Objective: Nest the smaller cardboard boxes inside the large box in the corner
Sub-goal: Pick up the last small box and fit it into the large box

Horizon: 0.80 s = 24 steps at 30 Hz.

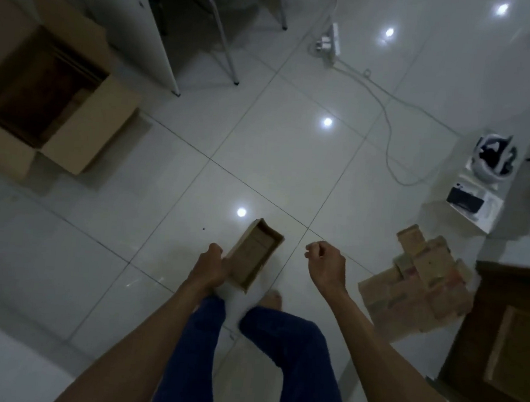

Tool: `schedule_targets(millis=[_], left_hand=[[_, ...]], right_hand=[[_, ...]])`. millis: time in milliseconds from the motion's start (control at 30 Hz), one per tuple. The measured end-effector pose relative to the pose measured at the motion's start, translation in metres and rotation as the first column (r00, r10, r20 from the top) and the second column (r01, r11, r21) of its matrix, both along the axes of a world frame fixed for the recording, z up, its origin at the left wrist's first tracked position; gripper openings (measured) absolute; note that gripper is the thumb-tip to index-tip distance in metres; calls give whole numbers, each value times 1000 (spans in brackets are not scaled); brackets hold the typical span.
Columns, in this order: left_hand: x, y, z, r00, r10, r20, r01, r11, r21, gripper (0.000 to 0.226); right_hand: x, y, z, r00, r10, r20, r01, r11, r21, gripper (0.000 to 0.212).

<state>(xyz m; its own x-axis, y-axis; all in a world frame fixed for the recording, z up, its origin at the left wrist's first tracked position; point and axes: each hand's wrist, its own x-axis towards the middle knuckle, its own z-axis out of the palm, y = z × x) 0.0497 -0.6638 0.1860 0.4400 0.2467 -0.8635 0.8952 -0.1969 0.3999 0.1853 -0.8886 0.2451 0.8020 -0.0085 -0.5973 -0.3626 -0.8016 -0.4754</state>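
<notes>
Our left hand (211,264) holds the small box (254,257); the big box (44,88) lies far up-left of it. Our right hand (325,259) is curled, holding nothing.

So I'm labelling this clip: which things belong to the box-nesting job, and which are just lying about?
Job:
large open brown cardboard box
small open cardboard box, in left hand's grip
flattened cardboard pile

Lying about:
white power strip and cable
white helmet
metal chair legs
</notes>
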Motion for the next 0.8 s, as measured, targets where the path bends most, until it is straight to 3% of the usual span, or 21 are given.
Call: schedule_targets(millis=[233, 433, 500, 633, 700, 800], left_hand=[[23, 10, -69, 982, 188, -31, -187, 982, 40, 67], [19, -6, -189, 924, 381, -19, -379, 923, 63, 70], [6, -16, -227, 919, 389, -73, -380, 919, 109, 72], [-24, -42, -290, 909, 321, -268, -230, 919, 320, 80], [-35, -56, -314, 929, 268, -256, -149, 902, 406, 79], [-43, -64, -343, 921, 349, -172, -240, 857, 455, 83]], right_hand=[[27, 15, -78, 983, 165, -81, -165, 986, 5, 32], [54, 24, -199, 938, 319, -139, -325, 946, -21, 30], [57, 26, -239, 918, 370, -145, -377, 926, -23, 29], [60, 33, -307, 871, 451, -195, -467, 883, -42, 31], [63, 36, -333, 833, 491, -255, -523, 849, -75, 47], [68, 40, -368, 749, 586, -309, -640, 761, -109, 65]])
